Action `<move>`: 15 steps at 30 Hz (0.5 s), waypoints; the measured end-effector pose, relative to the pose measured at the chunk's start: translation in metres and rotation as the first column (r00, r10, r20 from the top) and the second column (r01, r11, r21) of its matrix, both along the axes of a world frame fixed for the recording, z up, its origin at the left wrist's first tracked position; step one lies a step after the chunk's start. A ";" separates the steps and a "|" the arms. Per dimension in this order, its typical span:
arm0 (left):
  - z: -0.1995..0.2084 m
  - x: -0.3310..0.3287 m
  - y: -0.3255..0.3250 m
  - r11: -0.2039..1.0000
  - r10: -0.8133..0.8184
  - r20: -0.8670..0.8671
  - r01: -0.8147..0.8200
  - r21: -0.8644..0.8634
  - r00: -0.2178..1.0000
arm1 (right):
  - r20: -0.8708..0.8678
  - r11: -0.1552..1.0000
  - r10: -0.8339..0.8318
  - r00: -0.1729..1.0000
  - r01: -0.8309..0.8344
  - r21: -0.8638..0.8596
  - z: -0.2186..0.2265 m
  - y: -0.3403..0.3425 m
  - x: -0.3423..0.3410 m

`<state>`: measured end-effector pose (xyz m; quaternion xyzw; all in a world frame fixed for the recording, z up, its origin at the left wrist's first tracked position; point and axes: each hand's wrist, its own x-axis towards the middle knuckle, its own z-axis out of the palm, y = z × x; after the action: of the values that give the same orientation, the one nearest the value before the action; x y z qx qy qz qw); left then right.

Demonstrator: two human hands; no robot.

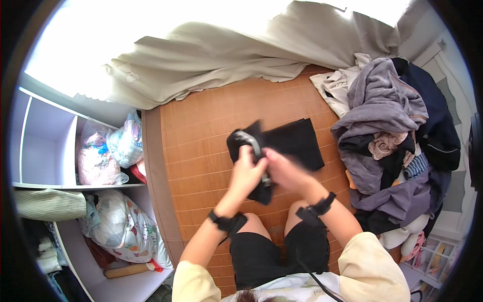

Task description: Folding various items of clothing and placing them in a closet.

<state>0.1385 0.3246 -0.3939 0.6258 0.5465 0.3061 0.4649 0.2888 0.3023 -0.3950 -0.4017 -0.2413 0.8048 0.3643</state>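
A black garment [297, 143], probably trousers or shorts, lies partly folded on the brown mat in front of my knees. At its left end, a bunched part with a pale grey-white band [250, 143] is raised in my hands. My left hand [245, 170] grips this bunched part with closed fingers, its thumb on the band. Beside it, my right hand [284, 170] is smeared by motion, its fingertips at the band's right side. Whether those fingers pinch the cloth is hard to make out. A flat dark section of the garment stretches to the right beyond my right hand.
A heap of clothes [377, 100], grey, black and purple, rises at the right. White shelving [48, 146] with stuffed plastic bags [95, 156] stands at the left. A beige curtain [211, 60] hangs along the far edge of the mat [196, 126]. Small drawers [437, 259] are at lower right.
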 end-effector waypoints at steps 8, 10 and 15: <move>-0.020 0.135 -0.008 0.897 -0.422 0.078 0.429 -0.110 0.903 | 0.521 0.953 -0.296 0.800 0.284 0.105 -0.044 0.020 0.120; -0.015 0.146 -0.008 0.737 -0.661 0.056 0.661 -0.141 0.748 | 0.548 0.880 -0.475 0.688 0.380 0.285 -0.116 0.022 0.171; -0.072 0.082 -0.009 0.862 -0.235 -0.331 0.354 0.364 0.914 | 0.869 0.920 -0.378 0.319 0.233 0.314 -0.175 0.027 0.163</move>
<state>0.2200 0.3154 -0.4658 0.8233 0.4246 0.2500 0.2817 0.4520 0.3291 -0.5705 -0.7913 -0.3734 0.3450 0.3397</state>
